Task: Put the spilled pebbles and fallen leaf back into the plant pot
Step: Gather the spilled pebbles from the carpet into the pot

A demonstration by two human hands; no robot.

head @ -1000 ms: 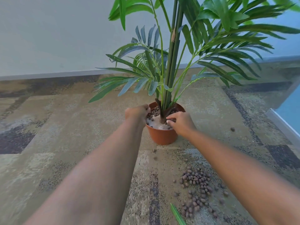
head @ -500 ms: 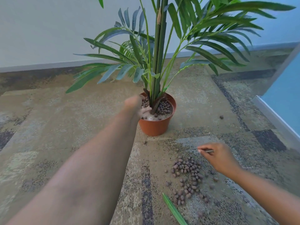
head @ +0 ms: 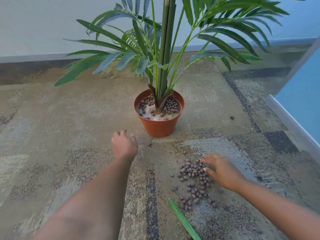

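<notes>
An orange plant pot [head: 159, 126] stands on the carpet, with a green palm and brown pebbles on white filler inside. A patch of spilled pebbles [head: 193, 181] lies on the floor in front of it to the right. A fallen green leaf [head: 183, 220] lies just below that patch. My right hand [head: 222, 172] rests flat on the right side of the spilled pebbles, fingers spread and touching them. My left hand [head: 123, 144] hovers low over the carpet left of the pot's base, fingers loosely curled, with nothing seen in it.
A single pebble [head: 232, 117] lies apart on the carpet right of the pot, another [head: 149, 144] near the pot's base. A white wall with a skirting board runs behind. A blue panel [head: 301, 101] with a pale edge bounds the right side.
My left hand has come away from the pot's rim and dropped toward the floor. My right hand has moved from beside the pebbles onto them. The view has tilted down.
</notes>
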